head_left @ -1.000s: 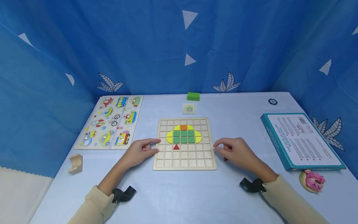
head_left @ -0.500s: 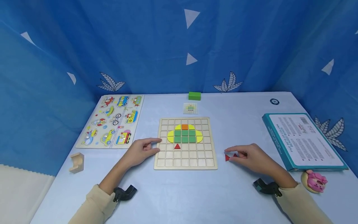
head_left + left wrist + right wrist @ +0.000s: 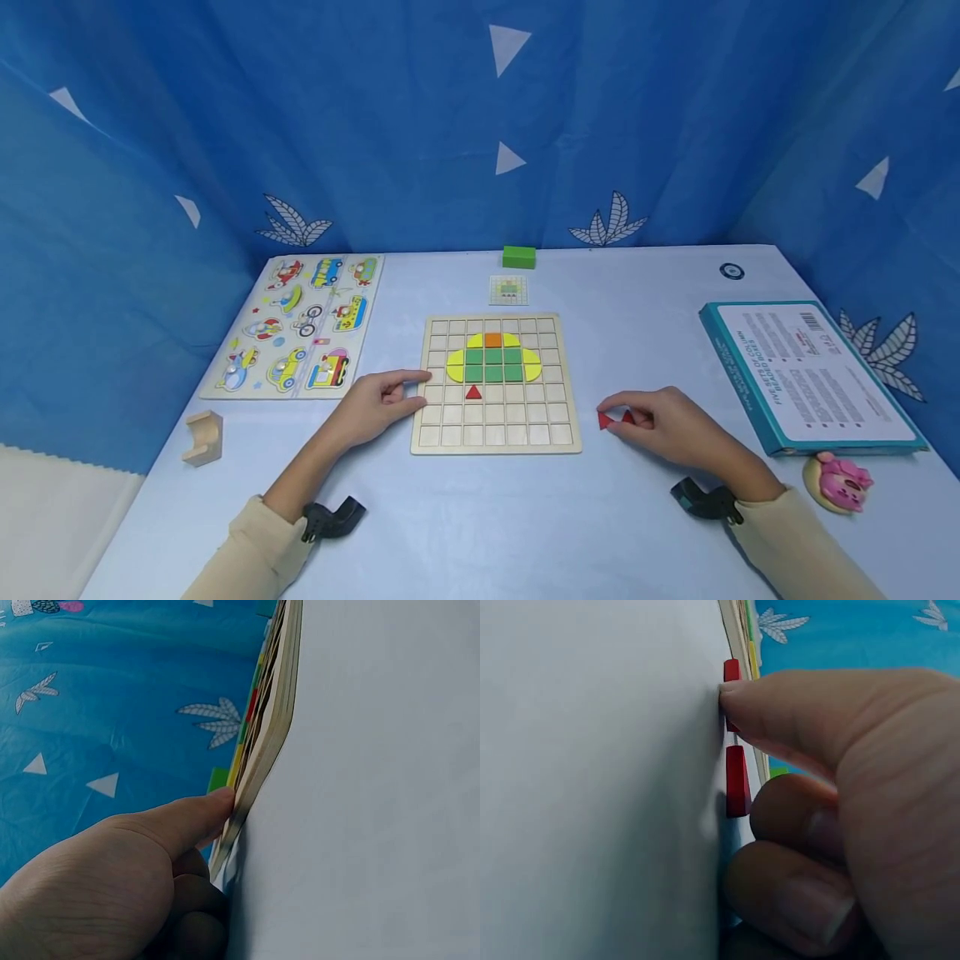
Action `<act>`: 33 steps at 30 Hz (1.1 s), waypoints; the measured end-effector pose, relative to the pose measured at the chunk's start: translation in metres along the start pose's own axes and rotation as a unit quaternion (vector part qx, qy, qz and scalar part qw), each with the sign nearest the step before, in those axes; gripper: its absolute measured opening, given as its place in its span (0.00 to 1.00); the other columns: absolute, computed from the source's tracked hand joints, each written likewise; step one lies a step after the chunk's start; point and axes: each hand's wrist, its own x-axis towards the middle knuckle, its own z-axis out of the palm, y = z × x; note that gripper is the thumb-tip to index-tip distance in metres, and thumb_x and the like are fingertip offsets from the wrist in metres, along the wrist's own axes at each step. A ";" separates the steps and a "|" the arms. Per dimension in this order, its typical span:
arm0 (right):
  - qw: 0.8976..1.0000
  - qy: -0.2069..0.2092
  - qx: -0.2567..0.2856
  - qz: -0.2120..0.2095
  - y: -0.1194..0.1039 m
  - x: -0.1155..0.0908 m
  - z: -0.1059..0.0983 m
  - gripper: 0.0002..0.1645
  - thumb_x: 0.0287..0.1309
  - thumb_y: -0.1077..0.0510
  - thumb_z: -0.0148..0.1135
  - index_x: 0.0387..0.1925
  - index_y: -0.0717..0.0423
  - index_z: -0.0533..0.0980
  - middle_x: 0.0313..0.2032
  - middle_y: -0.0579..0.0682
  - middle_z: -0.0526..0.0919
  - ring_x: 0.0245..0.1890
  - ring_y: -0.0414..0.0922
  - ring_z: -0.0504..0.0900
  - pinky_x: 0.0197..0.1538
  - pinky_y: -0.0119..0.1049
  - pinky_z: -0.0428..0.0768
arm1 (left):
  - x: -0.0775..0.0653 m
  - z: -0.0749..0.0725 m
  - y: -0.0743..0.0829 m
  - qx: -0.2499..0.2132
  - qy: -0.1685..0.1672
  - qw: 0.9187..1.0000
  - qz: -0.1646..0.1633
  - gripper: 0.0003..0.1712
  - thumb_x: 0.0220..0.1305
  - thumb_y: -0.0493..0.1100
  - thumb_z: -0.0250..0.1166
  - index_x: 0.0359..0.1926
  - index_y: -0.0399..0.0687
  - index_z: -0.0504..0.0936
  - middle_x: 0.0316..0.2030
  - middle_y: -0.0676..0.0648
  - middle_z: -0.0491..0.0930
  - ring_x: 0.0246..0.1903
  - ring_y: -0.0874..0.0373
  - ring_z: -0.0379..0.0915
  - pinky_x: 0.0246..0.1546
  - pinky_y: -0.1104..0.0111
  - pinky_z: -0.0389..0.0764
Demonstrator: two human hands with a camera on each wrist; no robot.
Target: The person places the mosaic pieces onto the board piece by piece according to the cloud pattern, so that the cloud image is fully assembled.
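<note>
A square wooden grid board (image 3: 495,435) lies on the table with a pattern of yellow, orange and green tiles. One red triangle (image 3: 473,392) sits below the green tiles (image 3: 492,364). At the board's left edge, my left hand (image 3: 371,408) rests its thumb and index fingertips; the left wrist view has the thumb (image 3: 184,821) against the rim. To the right of the board, my right hand (image 3: 678,425) pinches a red triangular tile (image 3: 603,422) between thumb and index finger. A second red triangular tile (image 3: 736,781) lies beside it, partly under the hand.
A small pattern card (image 3: 508,290) and a green block (image 3: 519,257) are behind the board. A vehicle puzzle (image 3: 258,354) lies left, above a notched wooden block (image 3: 203,438). On the right are a teal box (image 3: 817,375), a pink figure (image 3: 842,483) and a round disc (image 3: 732,272).
My right hand has moved right, away from the board's edge, to the loose red tiles, and its thumb and index finger have closed on one. The left hand has stayed at the board.
</note>
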 end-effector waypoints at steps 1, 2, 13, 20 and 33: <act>1.000 0.001 -0.009 -0.001 0.000 0.000 0.001 0.20 0.60 0.54 0.74 0.55 0.42 0.84 0.16 0.38 0.67 0.18 0.37 0.69 0.23 0.30 0.65 | 0.000 0.000 0.000 -0.001 0.000 1.000 0.001 0.21 0.67 0.49 0.71 0.60 0.58 0.84 0.18 0.55 0.64 0.20 0.60 0.60 0.25 0.68 0.63; 1.000 0.001 -0.017 0.000 -0.001 0.001 0.002 0.21 0.60 0.53 0.74 0.55 0.42 0.84 0.16 0.38 0.67 0.18 0.37 0.69 0.23 0.30 0.66 | 0.000 0.000 -0.001 -0.001 -0.001 1.000 0.002 0.21 0.67 0.49 0.71 0.60 0.58 0.84 0.18 0.55 0.64 0.20 0.60 0.60 0.25 0.68 0.63; 0.999 0.024 -0.024 -0.037 -0.003 0.001 0.008 0.15 0.59 0.54 0.75 0.49 0.44 0.86 0.14 0.34 0.64 0.16 0.34 0.65 0.22 0.29 0.64 | 0.001 0.001 -0.001 -0.004 0.000 1.000 0.004 0.20 0.67 0.49 0.71 0.59 0.58 0.85 0.18 0.55 0.63 0.20 0.61 0.60 0.26 0.68 0.64; 0.996 0.063 0.005 -0.057 -0.019 0.008 0.013 0.13 0.59 0.56 0.75 0.46 0.46 0.87 0.13 0.33 0.61 0.14 0.34 0.62 0.20 0.30 0.61 | 0.001 0.001 0.001 0.004 0.000 1.000 0.001 0.21 0.67 0.50 0.71 0.60 0.59 0.84 0.18 0.55 0.64 0.20 0.60 0.61 0.27 0.67 0.65; 0.994 0.051 0.038 -0.085 -0.069 0.053 0.047 0.08 0.60 0.51 0.74 0.42 0.43 0.86 0.12 0.34 0.60 0.13 0.32 0.58 0.21 0.30 0.57 | -0.001 0.000 0.000 -0.001 0.003 1.000 -0.002 0.21 0.66 0.49 0.72 0.59 0.58 0.85 0.18 0.55 0.64 0.20 0.60 0.60 0.25 0.68 0.63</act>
